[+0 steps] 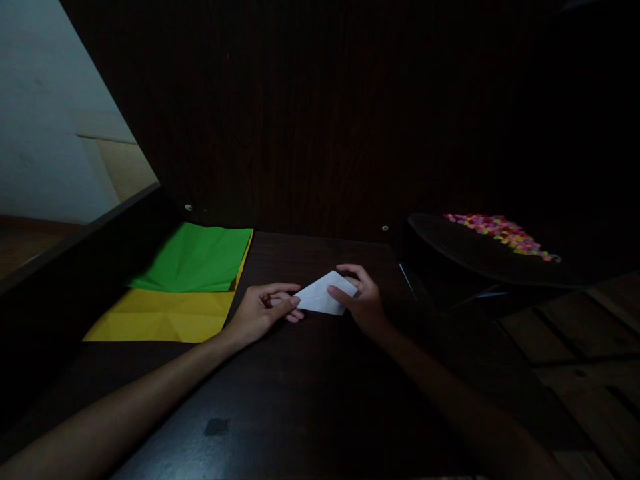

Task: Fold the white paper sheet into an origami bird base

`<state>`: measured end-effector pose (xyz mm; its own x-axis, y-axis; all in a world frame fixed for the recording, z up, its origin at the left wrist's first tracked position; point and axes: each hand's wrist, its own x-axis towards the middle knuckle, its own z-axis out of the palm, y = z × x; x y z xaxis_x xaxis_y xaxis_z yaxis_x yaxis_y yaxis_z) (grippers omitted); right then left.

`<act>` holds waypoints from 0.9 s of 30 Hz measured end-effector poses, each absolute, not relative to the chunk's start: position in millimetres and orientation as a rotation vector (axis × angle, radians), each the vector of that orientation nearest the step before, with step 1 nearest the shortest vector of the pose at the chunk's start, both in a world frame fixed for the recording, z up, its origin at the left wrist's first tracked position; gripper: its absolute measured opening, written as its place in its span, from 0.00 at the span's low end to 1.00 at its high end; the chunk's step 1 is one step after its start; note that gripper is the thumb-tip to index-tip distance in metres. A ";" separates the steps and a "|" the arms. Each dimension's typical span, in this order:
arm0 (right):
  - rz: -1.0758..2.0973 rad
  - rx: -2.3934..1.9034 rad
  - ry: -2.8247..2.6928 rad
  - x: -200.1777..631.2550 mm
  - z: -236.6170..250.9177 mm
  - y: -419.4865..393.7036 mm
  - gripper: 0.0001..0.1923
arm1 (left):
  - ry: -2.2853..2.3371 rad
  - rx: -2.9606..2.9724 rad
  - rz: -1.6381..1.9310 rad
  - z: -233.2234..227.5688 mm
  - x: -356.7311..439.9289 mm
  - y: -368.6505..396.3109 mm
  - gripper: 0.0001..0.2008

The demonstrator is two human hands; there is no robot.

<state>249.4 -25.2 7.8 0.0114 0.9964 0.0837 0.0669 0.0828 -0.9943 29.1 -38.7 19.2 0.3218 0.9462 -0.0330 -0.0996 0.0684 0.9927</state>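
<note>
A folded piece of white paper [320,295], shaped like a kite with a point to the left, is held between both hands over the dark table. My left hand [265,310] pinches its narrow left tip between thumb and fingers. At the wider right end, my right hand [364,297] grips it, the thumb lying on top and the fingers behind. To the left of my hands lies a creased green sheet of paper [200,259], partly covering a creased yellow sheet [165,317].
Behind the table [300,400] rises a tall dark wooden panel [300,120]. A low dark side board [100,247] borders the left. At the right, a dark rounded surface [450,250] bears a row of small pink, red and yellow pieces [505,235]. Wooden slats [575,347] show at lower right.
</note>
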 end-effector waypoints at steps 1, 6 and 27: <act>1.092 -1.212 -1.290 250.0 8.3 -24.7 0.28 | 0.903 1.258 0.937 18.6 29.1 -39.0 0.21; 1.038 -1.217 -1.306 249.4 10.1 -25.1 0.24 | 0.868 1.347 0.817 14.3 31.1 -41.3 0.19; 1.156 -1.219 -1.422 245.1 18.3 -31.0 0.16 | 0.857 1.683 0.709 14.9 27.1 -43.8 0.18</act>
